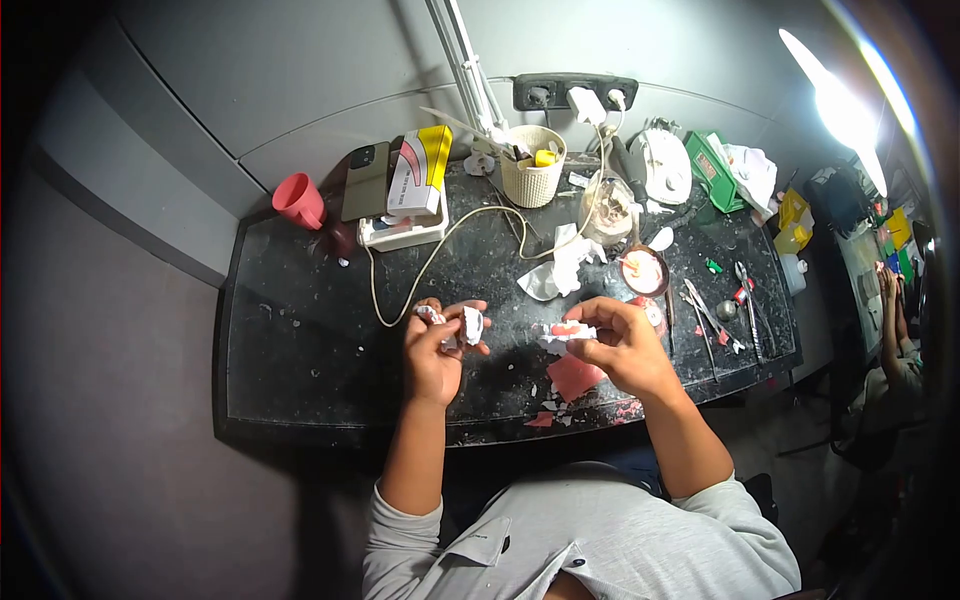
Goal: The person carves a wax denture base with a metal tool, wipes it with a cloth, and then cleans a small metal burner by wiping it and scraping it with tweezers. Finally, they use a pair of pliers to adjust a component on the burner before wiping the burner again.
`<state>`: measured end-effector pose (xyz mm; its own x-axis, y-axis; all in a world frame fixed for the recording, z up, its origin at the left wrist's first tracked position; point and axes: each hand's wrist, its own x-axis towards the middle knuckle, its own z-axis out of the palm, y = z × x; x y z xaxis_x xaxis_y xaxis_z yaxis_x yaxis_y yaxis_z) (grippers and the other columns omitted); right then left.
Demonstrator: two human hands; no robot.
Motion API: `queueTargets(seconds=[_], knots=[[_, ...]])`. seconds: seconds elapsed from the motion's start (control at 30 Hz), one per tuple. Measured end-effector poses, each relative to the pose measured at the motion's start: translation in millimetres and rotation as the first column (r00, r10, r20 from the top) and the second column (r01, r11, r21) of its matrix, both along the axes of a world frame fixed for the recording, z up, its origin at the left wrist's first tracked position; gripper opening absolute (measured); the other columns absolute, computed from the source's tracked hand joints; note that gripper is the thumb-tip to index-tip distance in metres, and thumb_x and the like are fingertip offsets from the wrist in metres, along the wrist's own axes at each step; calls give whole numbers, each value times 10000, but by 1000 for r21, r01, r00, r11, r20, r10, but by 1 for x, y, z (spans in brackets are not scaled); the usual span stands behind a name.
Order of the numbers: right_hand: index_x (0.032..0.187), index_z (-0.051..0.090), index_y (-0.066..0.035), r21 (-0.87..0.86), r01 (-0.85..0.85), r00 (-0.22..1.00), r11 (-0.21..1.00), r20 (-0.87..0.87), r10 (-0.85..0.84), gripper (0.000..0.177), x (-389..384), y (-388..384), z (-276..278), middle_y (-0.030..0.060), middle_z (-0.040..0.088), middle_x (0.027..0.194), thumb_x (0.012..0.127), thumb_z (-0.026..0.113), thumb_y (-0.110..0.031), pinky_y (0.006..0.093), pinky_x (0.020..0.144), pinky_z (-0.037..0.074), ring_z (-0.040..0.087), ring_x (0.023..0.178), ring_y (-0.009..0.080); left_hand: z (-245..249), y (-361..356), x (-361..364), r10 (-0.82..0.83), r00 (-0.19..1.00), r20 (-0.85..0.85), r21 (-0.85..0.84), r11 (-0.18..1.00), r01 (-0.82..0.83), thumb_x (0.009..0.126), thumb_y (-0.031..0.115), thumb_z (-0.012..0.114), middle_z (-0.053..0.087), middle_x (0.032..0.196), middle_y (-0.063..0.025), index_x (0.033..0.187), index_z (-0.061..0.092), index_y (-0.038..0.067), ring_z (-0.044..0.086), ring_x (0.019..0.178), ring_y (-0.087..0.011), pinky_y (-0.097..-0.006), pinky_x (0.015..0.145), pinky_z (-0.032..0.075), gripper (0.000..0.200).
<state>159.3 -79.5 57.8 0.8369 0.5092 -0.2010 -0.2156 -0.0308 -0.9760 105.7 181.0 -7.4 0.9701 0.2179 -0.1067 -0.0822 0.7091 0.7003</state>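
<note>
My left hand [440, 345] holds a small white plaster piece [471, 324] between thumb and fingers, above the dark worktop [300, 330]. My right hand [620, 345] grips a white plaster cast with a pink wax rim [568, 332], held just right of the left hand. The two hands are apart by a short gap. A pink wax sheet [575, 377] lies on the worktop under my right hand, with white and pink scraps around it.
A pink cup [299, 200], a phone [366, 180], a white-and-yellow box [420, 172] and a beige basket [533, 166] stand at the back. Metal hand tools [725, 310] and a small bowl [645, 270] lie at right. Another person's arm [892, 310] shows far right.
</note>
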Motion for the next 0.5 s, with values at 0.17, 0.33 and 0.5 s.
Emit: queueTargets(seconds=[0.17,0.33,0.5], knots=[[1200,665,49,44,18,980,999,195,-26,338,-2,12,19,83,708,1142,872,743,68,283,905,566,678,1037,119,-25,6,9,-326,945,36,-438,844,308,1034,448,525,711,1158,-245,1052,633,113,690,986,-370,-435,677,566,352],[1240,663,42,-46,58,769,997,639,-15,452,2,42,33,206,724,1143,836,801,-106,410,939,591,728,1072,298,-33,-8,36,-466,865,185,-495,717,491,1094,565,340,624,1439,-242,1489,534,8,635,1283,-406,-539,1091,516,710],[1369,591,43,-305,106,448,946,864,228,528,5,66,-2,252,608,1384,901,775,-117,478,1153,459,565,1324,426,-50,-6,54,-475,798,370,-593,541,596,1081,578,367,570,1507,-231,1474,548,23,520,1420,-397,-549,1227,355,703]])
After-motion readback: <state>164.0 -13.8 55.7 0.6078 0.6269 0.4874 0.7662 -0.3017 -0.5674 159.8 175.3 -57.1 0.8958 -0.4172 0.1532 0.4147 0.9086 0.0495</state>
